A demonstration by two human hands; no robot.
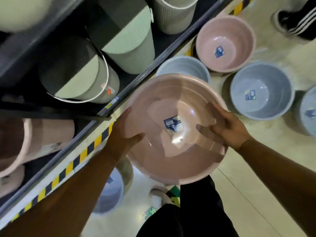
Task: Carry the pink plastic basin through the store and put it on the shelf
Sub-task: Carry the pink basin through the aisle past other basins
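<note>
While both hands grip its rim, pink basin [171, 151] hangs beside shelf edge [130, 86].

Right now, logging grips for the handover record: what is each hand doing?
Left hand: closed on the left rim of the pink plastic basin.
Right hand: closed on the basin's right rim, fingers inside.

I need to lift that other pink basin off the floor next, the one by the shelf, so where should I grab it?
Take the pink basin on the floor by its rolled rim, one hand on each opposite side, coming down from above. It sits upright and open, wide and round, with smooth walls and no handles that I can see; blue basins crowd the near side.
</note>
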